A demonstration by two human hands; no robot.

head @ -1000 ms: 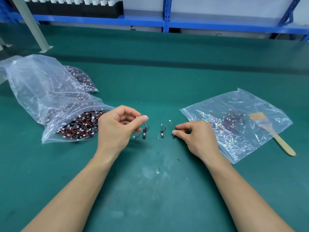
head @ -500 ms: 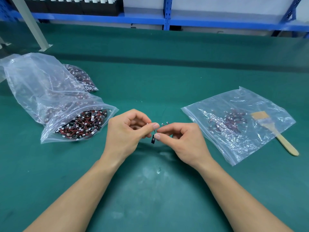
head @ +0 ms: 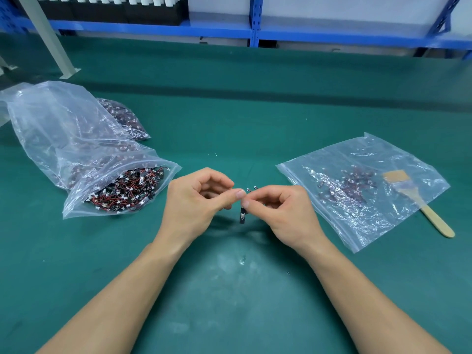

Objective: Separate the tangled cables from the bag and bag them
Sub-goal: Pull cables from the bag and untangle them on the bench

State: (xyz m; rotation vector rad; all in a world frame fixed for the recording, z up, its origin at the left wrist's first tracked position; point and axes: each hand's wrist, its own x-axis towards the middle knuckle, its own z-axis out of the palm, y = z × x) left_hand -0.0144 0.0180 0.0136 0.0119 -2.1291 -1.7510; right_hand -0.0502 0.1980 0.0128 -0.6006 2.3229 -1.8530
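**Head view.** My left hand and right hand meet fingertip to fingertip above the tabletop. Each pinches the same short cable between thumb and forefinger, with the other fingers curled beneath. The cable's black end piece hangs just below the right thumb, its long axis near vertical and apparently clear of the surface. Two wire tips show just above the pinch. I cannot tell whether one cable or two are held.

The receiving bag lies flat to the right, near the right hand and holding only a thin scatter of cables. Its long near edge faces the hands, so I judge the right hand the natural one to carry the cable across. A wooden brush rests partly on that bag's far side.

The source bag lies to the left, its open mouth turned toward the left hand, packed with red-and-black tangle. A larger clear bag is slumped behind it.

The surface is a green mat, faintly smudged near me. Blue shelving runs along the far edge, and a grey post stands at the left.
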